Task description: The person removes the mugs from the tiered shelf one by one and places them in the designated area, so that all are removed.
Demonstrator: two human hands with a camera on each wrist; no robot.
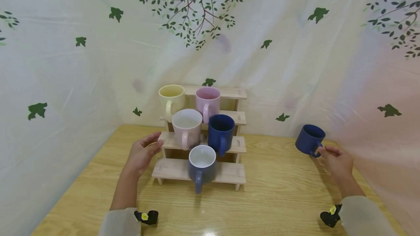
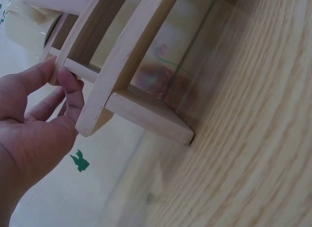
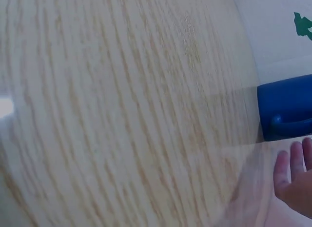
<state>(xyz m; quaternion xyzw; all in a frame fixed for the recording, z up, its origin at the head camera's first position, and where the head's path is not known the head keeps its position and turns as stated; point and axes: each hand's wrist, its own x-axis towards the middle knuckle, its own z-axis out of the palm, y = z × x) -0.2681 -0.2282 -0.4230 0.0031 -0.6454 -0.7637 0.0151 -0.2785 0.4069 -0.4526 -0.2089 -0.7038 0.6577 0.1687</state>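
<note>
My left hand is at the left end of a stepped wooden rack; in the left wrist view, its thumb and index finger pinch the end of one step. On the far right, my right hand pinches the handle of a dark blue mug. The right wrist view shows only part of that mug and several fingers below its handle. The rack bears a yellow mug, a purple-pink mug, a pale pink mug, another dark blue mug and a grey-blue mug.
The rack stands towards the back of a wood-grain table. Behind and along both sides hangs a pale curtain printed with leaves and branches. Bare tabletop lies between the rack and the mug on the right.
</note>
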